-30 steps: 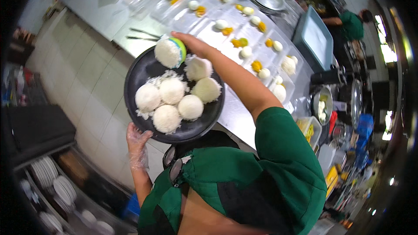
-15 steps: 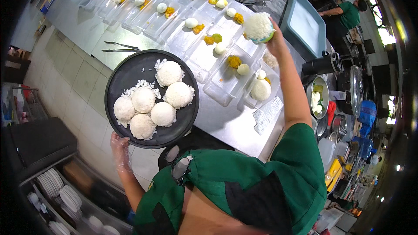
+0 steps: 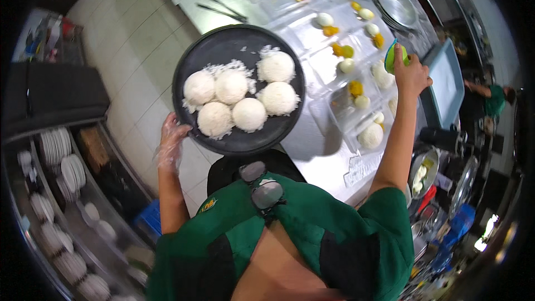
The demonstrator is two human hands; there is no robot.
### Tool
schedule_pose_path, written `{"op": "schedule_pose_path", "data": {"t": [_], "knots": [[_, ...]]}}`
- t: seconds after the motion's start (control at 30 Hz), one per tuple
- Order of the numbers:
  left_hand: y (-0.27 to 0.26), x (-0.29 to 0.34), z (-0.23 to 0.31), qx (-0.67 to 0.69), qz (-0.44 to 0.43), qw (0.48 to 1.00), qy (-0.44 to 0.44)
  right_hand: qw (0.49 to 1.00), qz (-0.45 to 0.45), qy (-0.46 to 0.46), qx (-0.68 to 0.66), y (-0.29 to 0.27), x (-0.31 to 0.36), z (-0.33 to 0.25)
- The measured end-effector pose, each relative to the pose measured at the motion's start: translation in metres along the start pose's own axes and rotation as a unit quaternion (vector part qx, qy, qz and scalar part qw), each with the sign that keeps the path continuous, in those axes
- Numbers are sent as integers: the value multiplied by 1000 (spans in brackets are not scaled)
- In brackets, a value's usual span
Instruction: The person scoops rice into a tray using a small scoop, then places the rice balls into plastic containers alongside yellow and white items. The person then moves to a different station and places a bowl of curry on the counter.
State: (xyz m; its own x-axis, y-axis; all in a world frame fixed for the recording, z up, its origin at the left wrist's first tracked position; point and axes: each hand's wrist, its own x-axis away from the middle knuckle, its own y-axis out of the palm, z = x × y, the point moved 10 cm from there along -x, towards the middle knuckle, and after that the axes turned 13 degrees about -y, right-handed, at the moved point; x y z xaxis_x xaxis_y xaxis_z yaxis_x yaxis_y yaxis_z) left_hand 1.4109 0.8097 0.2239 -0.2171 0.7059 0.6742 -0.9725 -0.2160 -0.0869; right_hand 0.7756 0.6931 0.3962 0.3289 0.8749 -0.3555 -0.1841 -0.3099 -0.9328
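My left hand, in a clear plastic glove, grips the near-left rim of a round black tray. Several domed mounds of white rice and loose grains sit on it. Out to the right, my right hand is closed around a small green and blue cup, tipped over the clear plastic containers. Just below the cup, a rice mound lies among the containers. Another rice mound fills part of the nearest one. Most containers hold a boiled egg and an orange-yellow food piece.
Dark tongs lie beyond the tray on the steel table. Metal pans are stacked at the far right, near a grey-blue tub. A paper sheet lies by the near edge. Shelves with plates stand at left.
The rice mound has left the cup in my right hand and now lies among the containers below. The cup has tipped over. My view has turned, shifting the scene.
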Motion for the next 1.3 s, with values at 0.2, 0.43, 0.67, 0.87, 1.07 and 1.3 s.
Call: {"op": "schedule_pose_path", "data": {"t": [0.2,0.43,0.67,0.87,1.07,1.3], "knots": [[19,4,10,36,-86,996,19,925,-39,-341,-162,18,76,-237],[25,7,10,92,-127,987,20,925,-30,-368,-91,23,120,-353],[32,20,28,94,-173,976,90,867,-31,-497,-33,45,126,-402],[34,31,38,63,-152,983,75,833,-171,-421,-315,74,40,-374],[34,29,36,73,-156,982,81,698,-361,-194,-587,132,40,-341],[30,21,25,57,-115,991,47,563,-339,-36,-753,135,33,-298]]}}
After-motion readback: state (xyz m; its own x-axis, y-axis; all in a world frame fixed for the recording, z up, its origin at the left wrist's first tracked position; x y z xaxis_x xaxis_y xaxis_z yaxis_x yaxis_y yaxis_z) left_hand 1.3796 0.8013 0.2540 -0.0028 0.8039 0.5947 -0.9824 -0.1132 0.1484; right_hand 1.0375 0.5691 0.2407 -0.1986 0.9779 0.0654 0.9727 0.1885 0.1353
